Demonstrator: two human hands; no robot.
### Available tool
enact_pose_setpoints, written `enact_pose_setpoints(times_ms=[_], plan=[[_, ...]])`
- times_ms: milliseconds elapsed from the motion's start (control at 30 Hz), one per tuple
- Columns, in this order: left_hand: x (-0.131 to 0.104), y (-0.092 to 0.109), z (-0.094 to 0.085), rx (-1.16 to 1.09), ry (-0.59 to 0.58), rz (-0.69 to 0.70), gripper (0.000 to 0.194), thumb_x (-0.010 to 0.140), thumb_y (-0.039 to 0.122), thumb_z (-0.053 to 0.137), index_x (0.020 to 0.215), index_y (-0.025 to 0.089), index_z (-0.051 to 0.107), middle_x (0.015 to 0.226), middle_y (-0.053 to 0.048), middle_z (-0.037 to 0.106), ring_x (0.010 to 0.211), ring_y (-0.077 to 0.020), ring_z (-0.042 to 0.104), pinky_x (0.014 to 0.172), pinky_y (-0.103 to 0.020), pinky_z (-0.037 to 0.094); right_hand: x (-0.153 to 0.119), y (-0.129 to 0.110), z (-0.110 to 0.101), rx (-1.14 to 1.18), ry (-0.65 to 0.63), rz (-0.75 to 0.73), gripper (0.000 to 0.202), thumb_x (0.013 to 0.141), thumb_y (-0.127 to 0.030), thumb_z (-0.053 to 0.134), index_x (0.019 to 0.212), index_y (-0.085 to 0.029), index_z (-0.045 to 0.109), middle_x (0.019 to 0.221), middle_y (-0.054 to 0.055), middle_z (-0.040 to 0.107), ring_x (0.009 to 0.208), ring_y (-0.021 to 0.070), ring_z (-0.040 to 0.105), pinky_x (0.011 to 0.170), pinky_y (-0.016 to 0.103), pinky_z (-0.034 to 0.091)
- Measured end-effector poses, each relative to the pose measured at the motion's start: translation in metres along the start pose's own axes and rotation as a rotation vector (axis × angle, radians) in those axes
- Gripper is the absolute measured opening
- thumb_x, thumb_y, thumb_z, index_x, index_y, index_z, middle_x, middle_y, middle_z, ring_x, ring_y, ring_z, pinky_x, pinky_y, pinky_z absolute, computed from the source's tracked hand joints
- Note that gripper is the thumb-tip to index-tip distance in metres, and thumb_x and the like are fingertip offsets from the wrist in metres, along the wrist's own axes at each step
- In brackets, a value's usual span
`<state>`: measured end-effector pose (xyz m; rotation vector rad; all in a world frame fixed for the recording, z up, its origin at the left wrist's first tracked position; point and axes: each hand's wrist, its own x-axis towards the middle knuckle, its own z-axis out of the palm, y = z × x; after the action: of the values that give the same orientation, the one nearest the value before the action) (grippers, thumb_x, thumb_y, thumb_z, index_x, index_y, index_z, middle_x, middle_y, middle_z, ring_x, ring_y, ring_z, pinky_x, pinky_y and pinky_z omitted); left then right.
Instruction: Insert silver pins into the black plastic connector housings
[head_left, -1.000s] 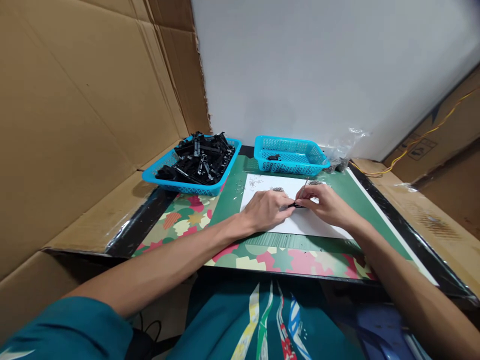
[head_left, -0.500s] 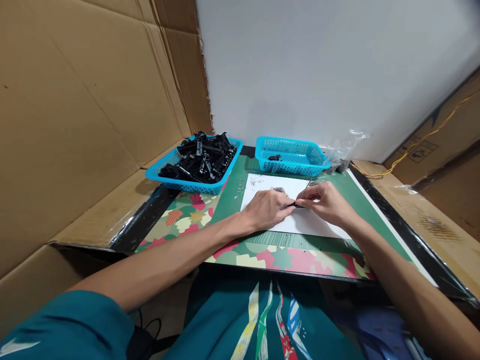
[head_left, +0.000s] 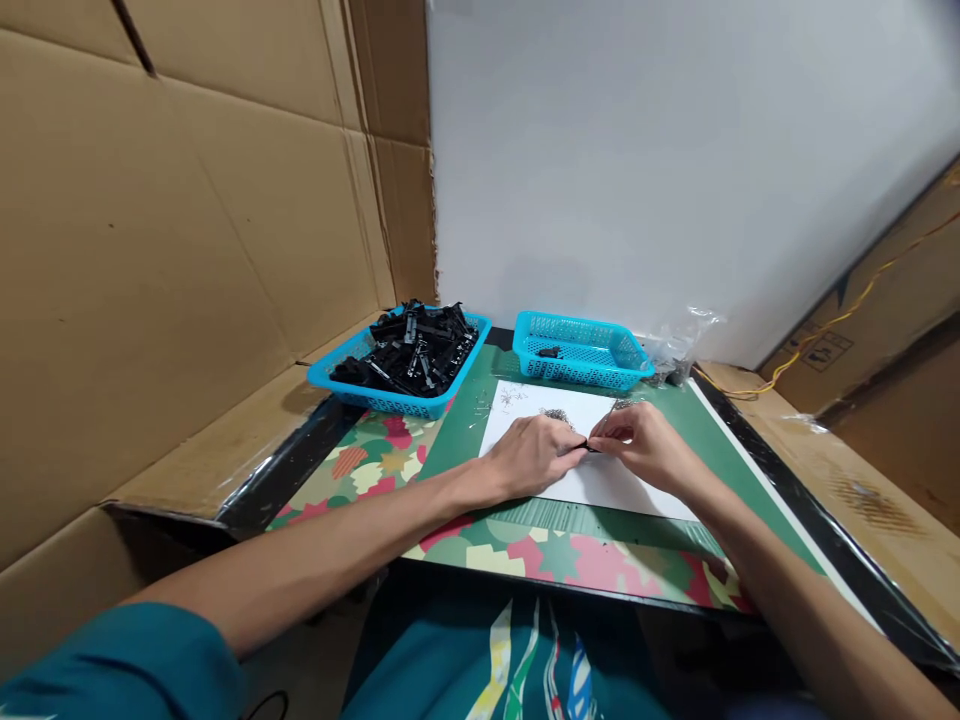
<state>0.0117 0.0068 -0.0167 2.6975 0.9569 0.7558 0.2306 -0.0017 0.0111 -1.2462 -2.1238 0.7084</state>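
Over a white sheet (head_left: 510, 402), my left hand (head_left: 531, 455) pinches a small black part (head_left: 589, 447) between thumb and fingers. My right hand (head_left: 646, 442) meets it from the right, its thumb and forefinger closed at the same part's end. Whether the right fingertips also hold a tiny piece is too small to tell. A pile of small metallic pieces (head_left: 556, 415) lies on the sheet just behind my hands, with more scattered at its back left corner.
At the back left a blue basket (head_left: 420, 405) is heaped with black parts. Another blue basket (head_left: 600, 378) at the back holds a small black part (head_left: 550, 352). A clear plastic bag (head_left: 679, 345) stands right of it. Cardboard (head_left: 187, 220) rises on the left.
The whole view has shifted, so the table and baskets appear lower. My hands remain together at the black part, with the right fingertips now closer to the left ones.
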Motion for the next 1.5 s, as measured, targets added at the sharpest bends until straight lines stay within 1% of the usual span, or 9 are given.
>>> enact_pose_setpoints(times_ms=[400, 567, 1000, 1167, 1200, 1300, 1367, 1400, 1500], plan=[[0.005, 0.002, -0.001, -0.131, 0.028, -0.049, 0.021, 0.095, 0.025, 0.063, 0.092, 0.021, 0.083, 0.081, -0.002, 0.075, 0.071, -0.0157, 0.065, 0.064, -0.028, 0.043, 0.005, -0.003, -0.004, -0.032, -0.013, 0.066, 0.015, 0.084, -0.023, 0.072, 0.073, -0.016, 0.080, 0.073, 0.009, 0.078, 0.068, 0.0226, 0.069, 0.062, 0.033, 0.050], [0.007, 0.000, 0.001, -0.161, 0.032, -0.017, 0.022, 0.095, 0.025, 0.062, 0.094, 0.021, 0.084, 0.083, -0.004, 0.075, 0.074, -0.0173, 0.066, 0.065, -0.029, 0.045, 0.005, -0.004, -0.006, -0.055, -0.022, 0.084, 0.013, 0.082, -0.020, 0.072, 0.073, -0.016, 0.080, 0.075, 0.009, 0.079, 0.069, 0.0219, 0.069, 0.063, 0.033, 0.050], [0.007, -0.001, 0.001, -0.166, 0.029, 0.002, 0.022, 0.096, 0.024, 0.062, 0.086, 0.020, 0.081, 0.077, -0.003, 0.073, 0.069, -0.0157, 0.063, 0.063, -0.029, 0.043, 0.000, -0.003, -0.003, -0.045, -0.011, 0.026, 0.014, 0.084, -0.019, 0.070, 0.075, -0.018, 0.081, 0.079, 0.009, 0.081, 0.072, 0.0226, 0.071, 0.070, 0.036, 0.055], [0.006, 0.001, -0.001, -0.150, 0.022, -0.028, 0.021, 0.095, 0.024, 0.064, 0.087, 0.020, 0.083, 0.083, -0.004, 0.077, 0.076, -0.0175, 0.069, 0.066, -0.028, 0.047, 0.004, 0.000, -0.014, 0.110, -0.032, 0.011, 0.018, 0.084, -0.033, 0.076, 0.078, -0.018, 0.082, 0.082, 0.011, 0.080, 0.072, 0.0227, 0.071, 0.068, 0.038, 0.056], [0.006, 0.001, -0.001, -0.155, 0.021, -0.040, 0.020, 0.095, 0.025, 0.065, 0.091, 0.021, 0.083, 0.089, -0.004, 0.079, 0.080, -0.0183, 0.071, 0.069, -0.028, 0.049, 0.007, 0.000, -0.021, 0.202, 0.004, 0.021, 0.023, 0.083, -0.039, 0.079, 0.077, -0.017, 0.081, 0.086, 0.012, 0.080, 0.072, 0.0221, 0.071, 0.066, 0.037, 0.056], [0.004, 0.002, -0.001, -0.152, 0.015, -0.048, 0.021, 0.095, 0.029, 0.068, 0.108, 0.025, 0.084, 0.103, -0.003, 0.082, 0.091, -0.0203, 0.075, 0.075, -0.029, 0.053, 0.018, 0.005, -0.047, 0.402, 0.307, 0.024, 0.027, 0.080, -0.043, 0.085, 0.077, -0.018, 0.077, 0.090, 0.011, 0.077, 0.074, 0.0195, 0.069, 0.070, 0.037, 0.059], [0.004, 0.002, -0.001, -0.120, 0.024, -0.047, 0.023, 0.094, 0.029, 0.069, 0.113, 0.025, 0.082, 0.105, -0.003, 0.082, 0.094, -0.0215, 0.075, 0.076, -0.030, 0.055, 0.024, 0.011, -0.061, 0.505, 0.399, -0.025, 0.028, 0.080, -0.044, 0.086, 0.082, -0.019, 0.075, 0.091, 0.010, 0.075, 0.075, 0.0193, 0.069, 0.074, 0.039, 0.060], [0.004, 0.003, -0.001, -0.105, 0.034, -0.046, 0.023, 0.094, 0.029, 0.070, 0.113, 0.025, 0.082, 0.106, -0.003, 0.082, 0.095, -0.0219, 0.076, 0.077, -0.030, 0.055, 0.026, 0.016, -0.064, 0.529, 0.452, -0.039, 0.029, 0.080, -0.046, 0.086, 0.086, -0.020, 0.074, 0.087, 0.008, 0.073, 0.072, 0.0193, 0.069, 0.073, 0.039, 0.060], [0.004, 0.004, 0.000, -0.086, 0.048, -0.030, 0.020, 0.094, 0.028, 0.071, 0.110, 0.022, 0.081, 0.107, -0.004, 0.082, 0.098, -0.0229, 0.076, 0.079, -0.032, 0.056, 0.027, 0.033, -0.060, 0.441, 0.779, -0.132, 0.030, 0.086, -0.049, 0.082, 0.085, -0.022, 0.069, 0.070, 0.001, 0.064, 0.058, 0.0153, 0.059, 0.061, 0.034, 0.053]])
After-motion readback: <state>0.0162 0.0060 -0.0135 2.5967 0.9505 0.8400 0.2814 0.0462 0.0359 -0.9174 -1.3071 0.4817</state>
